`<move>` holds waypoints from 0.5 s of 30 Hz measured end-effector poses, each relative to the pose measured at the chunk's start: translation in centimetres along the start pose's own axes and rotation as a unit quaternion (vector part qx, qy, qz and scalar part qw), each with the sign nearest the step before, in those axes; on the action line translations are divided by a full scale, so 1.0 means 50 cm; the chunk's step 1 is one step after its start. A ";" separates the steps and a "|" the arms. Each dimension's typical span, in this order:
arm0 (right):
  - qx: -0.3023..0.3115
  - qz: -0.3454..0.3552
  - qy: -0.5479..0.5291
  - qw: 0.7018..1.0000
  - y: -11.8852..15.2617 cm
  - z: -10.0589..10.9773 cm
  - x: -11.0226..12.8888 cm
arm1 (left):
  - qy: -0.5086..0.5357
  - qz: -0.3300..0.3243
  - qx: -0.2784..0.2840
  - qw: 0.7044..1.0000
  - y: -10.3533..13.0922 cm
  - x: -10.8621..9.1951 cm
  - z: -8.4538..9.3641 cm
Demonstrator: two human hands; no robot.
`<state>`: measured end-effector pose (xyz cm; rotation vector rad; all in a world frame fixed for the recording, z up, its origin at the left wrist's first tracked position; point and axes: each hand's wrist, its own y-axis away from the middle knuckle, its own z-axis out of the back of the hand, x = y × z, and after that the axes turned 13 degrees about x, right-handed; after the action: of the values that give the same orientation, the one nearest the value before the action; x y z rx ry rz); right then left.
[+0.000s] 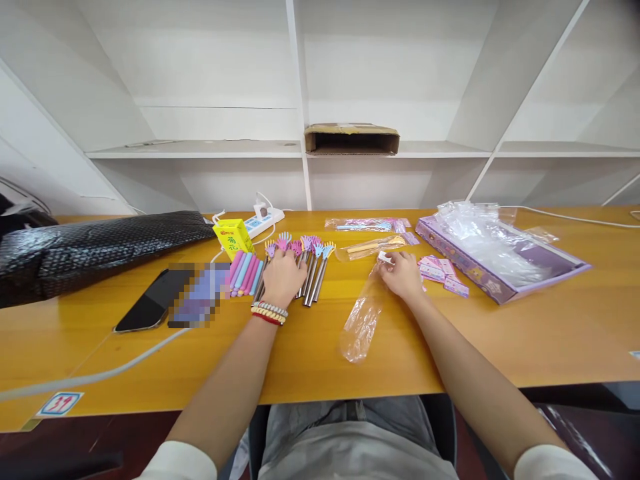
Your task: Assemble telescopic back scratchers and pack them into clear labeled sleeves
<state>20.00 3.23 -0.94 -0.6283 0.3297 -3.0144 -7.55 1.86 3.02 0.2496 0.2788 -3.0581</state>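
Note:
My left hand [284,277] lies over a spread of back scratchers [313,273] with metal rods and colourful hand-shaped heads. Its fingers are closed around one near the heads, though the fingertips are partly hidden. My right hand [401,273] pinches the top end of a long clear plastic bag [361,327], where a small white piece shows at the fingers. The bag hangs slack toward the table's front edge. Pastel foam-like tubes [245,273] lie left of the scratchers. Pink and purple cards [443,272] lie just right of my right hand.
Behind lie two bagged scratchers, one blue [367,226], one yellow [373,247]. A purple box [467,270] holds clear bags at right. Leftward are a yellow carton [234,237], a power strip [265,223], a phone [153,300], a white cable [145,360] and a black bubble-wrapped bundle [105,250].

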 end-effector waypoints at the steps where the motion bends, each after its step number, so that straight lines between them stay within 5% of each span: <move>1: -0.008 -0.015 0.029 0.999 0.001 0.000 0.000 | 0.003 -0.041 -0.007 0.999 0.006 -0.010 -0.004; 8: 0.072 -0.044 0.087 0.993 0.009 -0.001 0.007 | 0.045 -0.337 0.053 0.939 0.073 -0.089 -0.038; 11: 0.085 -0.040 0.060 0.994 0.008 -0.002 0.009 | 0.054 -0.391 0.084 0.915 0.089 -0.098 -0.044; 15: 0.108 0.017 0.004 0.994 0.010 -0.003 0.013 | 0.061 -0.386 0.106 0.914 0.087 -0.093 -0.049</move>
<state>19.34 2.73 -0.91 -0.5851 0.0130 -2.9641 -2.27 -1.75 0.68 0.4301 0.0456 -3.8742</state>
